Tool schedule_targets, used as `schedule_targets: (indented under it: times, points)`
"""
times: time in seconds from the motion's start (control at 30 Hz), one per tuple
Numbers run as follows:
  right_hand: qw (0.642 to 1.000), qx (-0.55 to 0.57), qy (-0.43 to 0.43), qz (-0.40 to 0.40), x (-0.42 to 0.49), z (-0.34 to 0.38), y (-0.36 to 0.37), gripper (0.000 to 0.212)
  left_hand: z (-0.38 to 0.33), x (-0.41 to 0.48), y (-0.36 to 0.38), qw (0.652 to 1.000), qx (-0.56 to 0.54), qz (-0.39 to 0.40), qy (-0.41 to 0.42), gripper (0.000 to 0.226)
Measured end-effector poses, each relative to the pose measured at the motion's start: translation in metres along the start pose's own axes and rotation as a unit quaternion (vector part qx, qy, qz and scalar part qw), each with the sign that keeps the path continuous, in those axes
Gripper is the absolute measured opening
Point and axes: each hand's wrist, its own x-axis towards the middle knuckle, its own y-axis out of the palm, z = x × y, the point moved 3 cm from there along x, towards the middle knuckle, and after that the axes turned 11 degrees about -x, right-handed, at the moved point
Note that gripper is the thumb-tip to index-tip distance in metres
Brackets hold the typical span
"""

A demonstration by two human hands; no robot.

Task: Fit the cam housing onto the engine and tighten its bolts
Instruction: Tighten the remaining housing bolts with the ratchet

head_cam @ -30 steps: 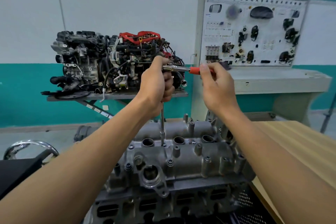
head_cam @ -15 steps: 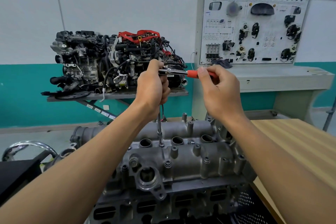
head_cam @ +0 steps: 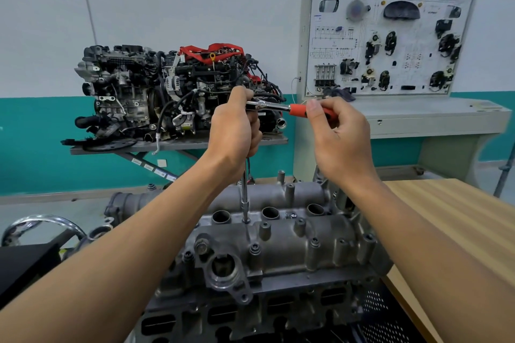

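Directly at six o'clock in the view sat the cam housing, a rough-cast grey metal piece with round bores and raised bolt posts, seated on top of the engine, whose dark slotted ports showed beneath.

A slim chrome bar stood upright on it, its tip meeting the housing between two bores. The left hand was curled tight around the bar's top. From there a ratchet, with a shiny shank and an orange handle, ran toward three o'clock, and the right hand pinched that handle between thumb and fingers.

A pale wood-grain table lay at four o'clock. At ten o'clock a second engine, tangled in black hoses and red wiring, rested on a metal shelf. A white training board hung at one o'clock against a white-and-teal wall.
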Motion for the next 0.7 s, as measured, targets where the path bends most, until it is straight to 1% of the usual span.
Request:
schedule_targets:
  times: [0.3, 0.7]
  points:
    - [1.0, 0.014, 0.012, 0.006, 0.007, -0.001, 0.002, 0.029, 0.002, 0.008, -0.001, 1.0, -0.015, 0.006, -0.022, 0.048]
    - [1.0, 0.003, 0.027, 0.005, 0.012, -0.004, 0.006, 0.028, 0.012, 0.034, -0.008, 0.991, -0.05, 0.034, -0.118, 0.051]
